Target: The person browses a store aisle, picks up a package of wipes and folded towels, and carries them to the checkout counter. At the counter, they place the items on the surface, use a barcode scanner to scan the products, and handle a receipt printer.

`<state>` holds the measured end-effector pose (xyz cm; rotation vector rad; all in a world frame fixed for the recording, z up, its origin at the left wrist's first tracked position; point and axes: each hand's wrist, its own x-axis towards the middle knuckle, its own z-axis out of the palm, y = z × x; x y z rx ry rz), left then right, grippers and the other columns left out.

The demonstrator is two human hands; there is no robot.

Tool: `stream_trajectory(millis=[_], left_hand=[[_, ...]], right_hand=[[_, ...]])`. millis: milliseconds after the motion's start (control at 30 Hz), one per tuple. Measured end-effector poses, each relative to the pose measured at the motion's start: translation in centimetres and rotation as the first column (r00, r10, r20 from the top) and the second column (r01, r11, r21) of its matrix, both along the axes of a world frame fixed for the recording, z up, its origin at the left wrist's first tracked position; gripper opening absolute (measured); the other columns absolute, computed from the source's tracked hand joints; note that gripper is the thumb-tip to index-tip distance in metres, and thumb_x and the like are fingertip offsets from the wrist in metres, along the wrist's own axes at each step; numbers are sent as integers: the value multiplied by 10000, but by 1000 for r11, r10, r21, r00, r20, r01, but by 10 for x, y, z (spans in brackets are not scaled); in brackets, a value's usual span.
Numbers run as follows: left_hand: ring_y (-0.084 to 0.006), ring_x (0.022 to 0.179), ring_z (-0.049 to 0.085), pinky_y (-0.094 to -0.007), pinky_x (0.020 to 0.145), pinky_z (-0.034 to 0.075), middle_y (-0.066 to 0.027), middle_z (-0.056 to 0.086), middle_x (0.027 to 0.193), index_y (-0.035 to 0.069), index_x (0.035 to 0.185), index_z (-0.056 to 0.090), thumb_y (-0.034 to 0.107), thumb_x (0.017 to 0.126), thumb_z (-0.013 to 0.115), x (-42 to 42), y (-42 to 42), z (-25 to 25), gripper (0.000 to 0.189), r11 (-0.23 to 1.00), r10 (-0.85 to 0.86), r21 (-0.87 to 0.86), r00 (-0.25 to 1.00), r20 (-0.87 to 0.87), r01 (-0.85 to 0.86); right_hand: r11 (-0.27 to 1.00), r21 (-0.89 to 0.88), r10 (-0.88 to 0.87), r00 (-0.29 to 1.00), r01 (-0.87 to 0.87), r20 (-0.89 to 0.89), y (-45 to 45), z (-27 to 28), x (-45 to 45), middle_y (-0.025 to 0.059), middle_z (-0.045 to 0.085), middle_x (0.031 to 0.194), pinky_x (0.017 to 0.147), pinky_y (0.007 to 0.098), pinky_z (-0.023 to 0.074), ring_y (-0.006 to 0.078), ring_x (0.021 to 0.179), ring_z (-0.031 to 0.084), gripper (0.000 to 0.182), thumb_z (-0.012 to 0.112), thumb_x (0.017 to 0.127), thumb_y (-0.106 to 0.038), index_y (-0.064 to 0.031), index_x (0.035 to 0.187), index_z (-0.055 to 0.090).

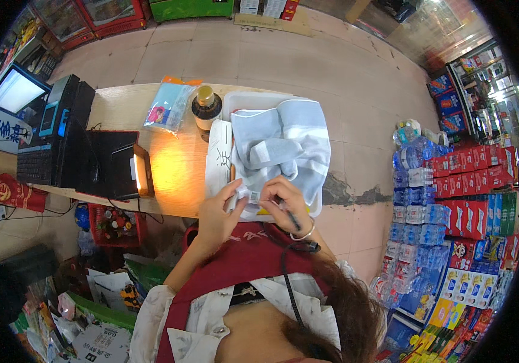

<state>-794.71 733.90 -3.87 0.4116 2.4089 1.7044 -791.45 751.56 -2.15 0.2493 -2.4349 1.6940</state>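
Note:
My left hand (221, 211) pinches a small white item (242, 192) between thumb and fingertips, at the near left edge of a white plastic tray (317, 206). Close on its right, my right hand (286, 204) has its fingers curled around a dark pen-like object (293, 219). In the tray, just beyond both hands, lies a light blue and white cloth (282, 136), loosely folded. A white piece with handwriting (219, 159) lies along the tray's left side. A dark bottle with a gold cap (206, 109) stands beside the tray, and a clear packet (168, 106) lies left of it.
On the wooden counter's left are a black cash-register terminal (57, 131) and a lit scanner stand (144, 172). A red basket (114, 224) sits below the counter. Bottled-water packs (416, 195) and red cartons (472, 170) are stacked at right. A dark cable hangs at my chest.

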Motion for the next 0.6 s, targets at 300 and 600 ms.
stream_trajectory(millis=[300, 600], left_hand=[[-14, 567, 461, -153, 474, 336, 23, 555, 703, 23, 1022, 589, 91, 795, 639, -10, -31, -3, 242, 897, 84, 367, 908, 410, -248], [3, 565, 397, -154, 485, 306, 62, 480, 642, 42, 784, 547, 148, 808, 641, -6, -46, -5, 144, 915, 91, 339, 930, 357, -220]], right_hand=[[837, -271, -406, 872, 475, 273, 114, -16, 3, -37, 521, 722, 550, 172, 332, 32, 602, 425, 25, 585, 788, -22, -21, 773, 565], [696, -397, -411, 786, 598, 462, 174, -63, -7, 23, 580, 890, 458, 173, 260, 29, 524, 347, 78, 605, 812, -79, -5, 837, 612]])
